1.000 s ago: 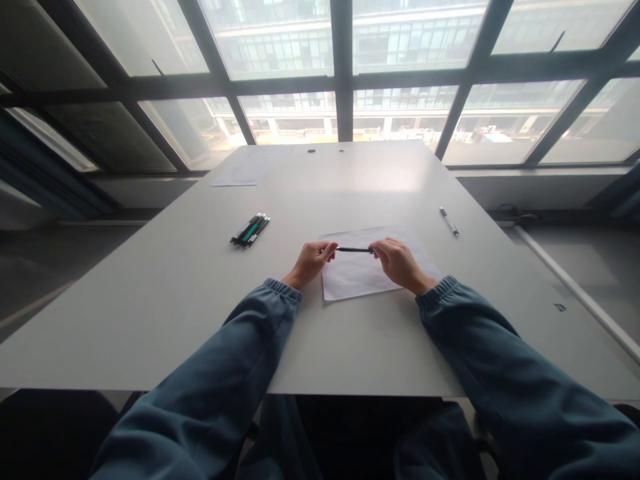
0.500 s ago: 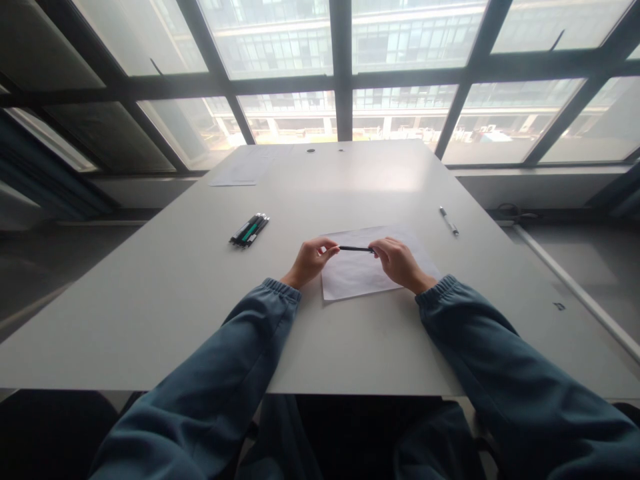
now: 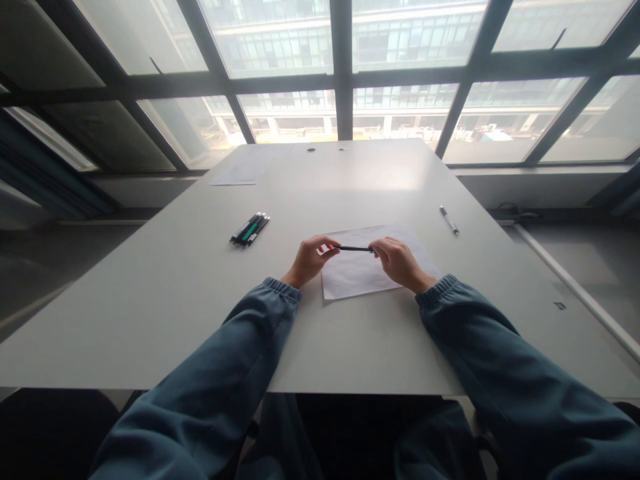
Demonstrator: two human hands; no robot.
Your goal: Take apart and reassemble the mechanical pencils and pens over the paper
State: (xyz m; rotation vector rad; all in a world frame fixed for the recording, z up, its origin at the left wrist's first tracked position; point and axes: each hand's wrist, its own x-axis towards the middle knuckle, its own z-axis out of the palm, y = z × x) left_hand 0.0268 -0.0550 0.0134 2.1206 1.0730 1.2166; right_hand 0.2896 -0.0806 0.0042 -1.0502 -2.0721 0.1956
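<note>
A slim black pen (image 3: 355,249) is held level between my two hands, above a sheet of white paper (image 3: 357,283). My left hand (image 3: 310,260) pinches its left end between thumb and fingers. At the other end, the fingers of my right hand (image 3: 399,262) are closed round the pen, hiding its tip. The paper lies slightly turned on the white table (image 3: 200,313), partly under my right hand and wrist.
Several pens (image 3: 250,230) lie bundled on the left. A white and grey pen (image 3: 449,221) rests near the right edge. More paper (image 3: 240,167) lies at the far left corner. A small dark mark (image 3: 559,306) shows at right. Windows (image 3: 343,67) stand behind the table.
</note>
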